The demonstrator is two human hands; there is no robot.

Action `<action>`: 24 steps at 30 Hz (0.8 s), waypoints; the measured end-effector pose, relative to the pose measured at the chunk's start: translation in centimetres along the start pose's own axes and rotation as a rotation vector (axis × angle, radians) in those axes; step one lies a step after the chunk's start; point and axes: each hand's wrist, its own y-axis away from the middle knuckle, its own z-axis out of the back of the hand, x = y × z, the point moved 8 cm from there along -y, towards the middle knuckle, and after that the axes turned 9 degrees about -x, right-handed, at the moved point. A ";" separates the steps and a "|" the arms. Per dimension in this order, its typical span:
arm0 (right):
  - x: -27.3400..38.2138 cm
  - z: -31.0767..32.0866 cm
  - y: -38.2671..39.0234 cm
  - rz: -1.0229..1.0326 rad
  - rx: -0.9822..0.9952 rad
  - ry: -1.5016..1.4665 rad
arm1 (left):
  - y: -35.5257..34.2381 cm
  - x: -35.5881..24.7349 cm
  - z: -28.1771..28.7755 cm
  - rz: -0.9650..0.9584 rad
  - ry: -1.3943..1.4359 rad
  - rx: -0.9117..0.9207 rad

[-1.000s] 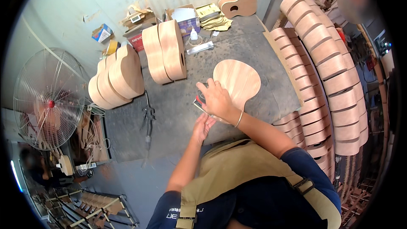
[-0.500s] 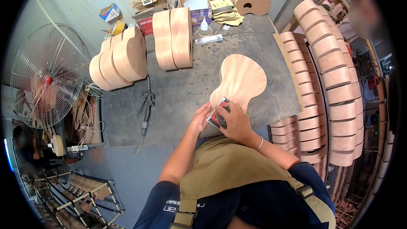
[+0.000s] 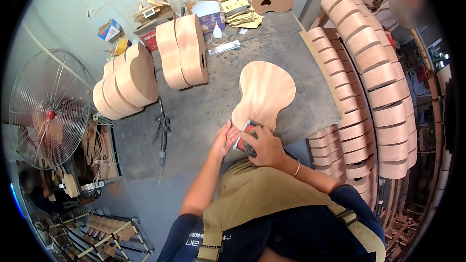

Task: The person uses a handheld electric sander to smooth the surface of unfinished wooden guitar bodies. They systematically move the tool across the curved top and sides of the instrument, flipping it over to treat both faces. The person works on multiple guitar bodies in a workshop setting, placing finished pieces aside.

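A pale wooden small guitar body (image 3: 266, 90) lies flat side up on the dark-topped workbench, its near end toward me. My left hand (image 3: 224, 138) holds that near end at its left corner, palm turned inward; the fingertips are partly covered. My right hand (image 3: 267, 148) is closed over a red and black hand sanding block (image 3: 246, 138). The block is tilted at the near edge of the body, close to my left fingers. Its underside is hidden, so I cannot tell how much of it touches the wood.
Other guitar bodies (image 3: 182, 51) stand on the bench (image 3: 194, 111) at the back left, with an air blow gun (image 3: 162, 131) in front. A glue bottle (image 3: 217, 31) and yellow papers (image 3: 240, 12) lie behind. Racked bodies (image 3: 381, 82) line the right; a fan (image 3: 51, 111) stands left.
The sanding block has slid toward me over the near edge of the body and tipped, my right hand moving with it. The whole view has shifted a little.
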 end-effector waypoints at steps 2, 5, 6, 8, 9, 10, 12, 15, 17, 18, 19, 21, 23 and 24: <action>-0.6 1.0 0.3 0.002 0.002 -0.009 | 0.3 -0.1 -0.3 -0.010 -0.022 -0.011; -4.4 4.2 -0.5 -0.075 -0.088 0.004 | -0.1 0.1 0.3 -0.084 -0.146 -0.147; -6.2 5.3 -1.3 -0.088 -0.160 0.027 | 0.0 0.0 -0.3 -0.073 -0.176 -0.172; -9.2 6.9 -2.4 -0.109 -0.307 0.068 | 0.2 -0.4 -0.8 -0.054 -0.240 -0.226; -9.9 7.0 -2.3 -0.114 -0.303 0.069 | 0.4 -0.4 -0.9 -0.052 -0.248 -0.255; -10.4 7.2 -2.1 -0.120 -0.299 0.070 | 0.6 -0.3 -1.1 -0.051 -0.256 -0.284; -9.7 6.8 -1.9 -0.084 -0.241 0.054 | 0.7 -0.7 -1.2 -0.063 -0.272 -0.326; -5.9 5.0 -0.3 -0.014 -0.068 0.009 | 1.0 -0.8 -1.4 -0.077 -0.274 -0.338; -5.7 4.1 0.0 -0.016 0.045 -0.052 | 1.4 -0.8 -1.7 -0.084 -0.262 -0.340; -6.4 4.8 -0.6 -0.025 0.018 -0.025 | 1.6 -0.9 -1.9 -0.085 -0.262 -0.348; -7.3 5.6 -1.5 -0.034 -0.010 0.002 | 1.9 -1.0 -2.0 -0.085 -0.261 -0.356; -10.6 7.5 -3.6 -0.052 -0.128 -0.001 | 2.2 -1.2 -2.5 -0.094 -0.262 -0.377; -15.5 9.0 -6.0 -0.076 -0.253 0.015 | 2.2 -1.1 -2.5 -0.108 -0.262 -0.410; -17.8 9.9 -7.1 -0.087 -0.314 0.016 | 2.0 -1.0 -2.3 -0.124 -0.271 -0.434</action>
